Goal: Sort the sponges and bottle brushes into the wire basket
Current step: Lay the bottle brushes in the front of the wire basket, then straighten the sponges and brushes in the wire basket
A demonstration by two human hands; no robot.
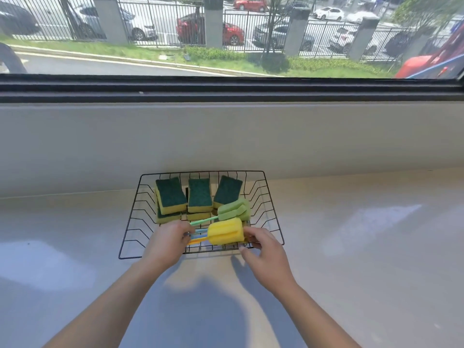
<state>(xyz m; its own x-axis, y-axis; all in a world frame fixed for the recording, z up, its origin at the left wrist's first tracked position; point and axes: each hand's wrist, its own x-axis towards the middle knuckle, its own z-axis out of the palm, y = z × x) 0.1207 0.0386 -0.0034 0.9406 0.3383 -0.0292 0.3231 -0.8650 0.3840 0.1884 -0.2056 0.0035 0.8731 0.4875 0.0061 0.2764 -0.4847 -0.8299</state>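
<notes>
A wire basket (203, 172) stands on the counter (351, 247), close before the wall (226, 136) under a window (226, 33). Across the basket's rear, three sponges (199, 194) sit side by side on top of others. In front of them, in the basket's right half, two bottle brushes (226, 233) lie one behind the other, heads right, handles left. The left hand (167, 243) grips the handles at the basket's front; the right hand (266, 254) sits just right of the nearer head, at the front rim.
</notes>
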